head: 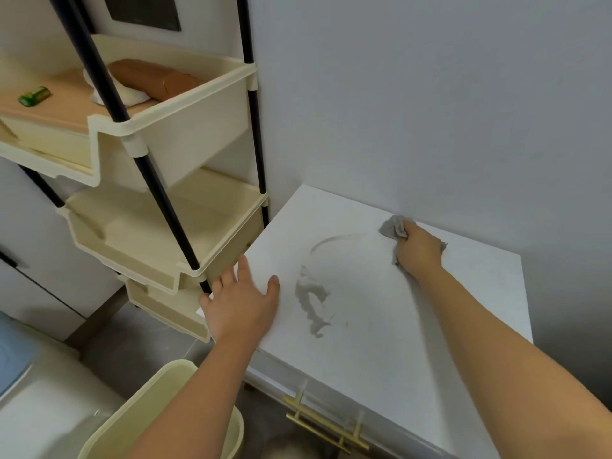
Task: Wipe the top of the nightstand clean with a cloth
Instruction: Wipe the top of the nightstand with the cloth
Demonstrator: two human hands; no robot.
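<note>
1. Right hand [418, 248] at the back of the nightstand [298, 389] tabletop [447, 326], close to the wall [430, 94]; fingers curled round a bunched grey cloth [392, 226], pressing it onto the surface.
2. Cloth sits at the rear middle of the tabletop, part sticking out past the hand toward the wall, part under the palm.
3. Left hand [243, 303] lies flat on the tabletop's left edge, palm down, fingers [244, 268] spread, thumb held apart, gripping nothing.
4. Grey smear [311, 299] mid-tabletop between the two hands, with a faint curved streak [334, 241] above it.
5. Gold drawer handle [326, 425] on the nightstand front, below the near edge.
6. Cream tiered rack [185, 127] with black poles stands just left of the nightstand; its top tray holds a brown item [152, 77], a white rag [130, 94] and a small green item [34, 96].
7. Cream bin [159, 402] on the floor, bottom left, under the left forearm.
</note>
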